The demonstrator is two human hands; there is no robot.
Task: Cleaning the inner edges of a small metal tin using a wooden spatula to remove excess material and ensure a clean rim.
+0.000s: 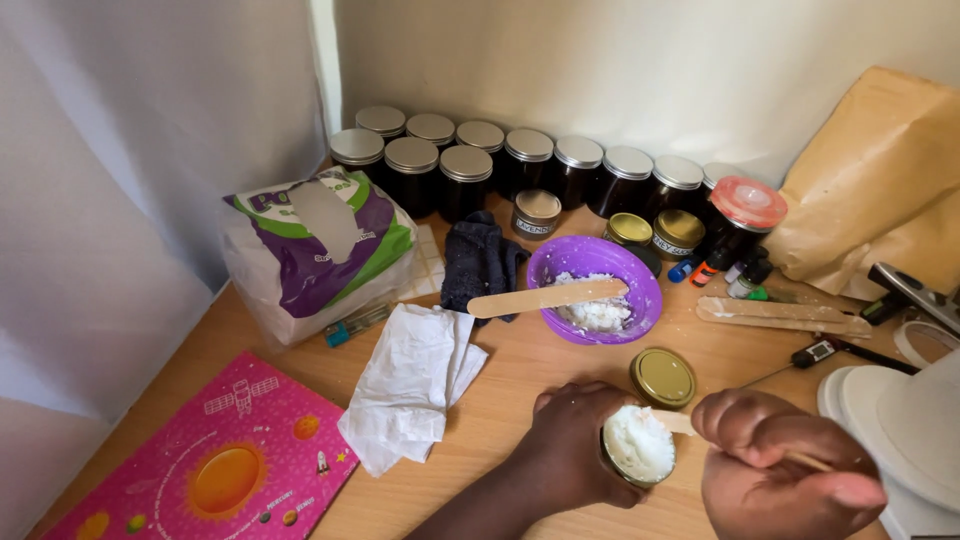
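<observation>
Left hand (pixel 570 455): I am closing it round a small tin (pixel 638 445), steadying it just above the tabletop (pixel 520 390); the tin is holding grainy white wax.
Right hand (pixel 780 470): I am gripping a flat wooden stick (pixel 678 422), tip touching the wax.
Lid (pixel 662 377): gold, round, lying beside.
Bowl (pixel 640 290): purple, keeping spare flakes near.

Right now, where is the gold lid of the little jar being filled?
In the head view, the gold lid lies flat on the wooden table, just below the purple bowl and just above the small jar in the left hand.
</observation>
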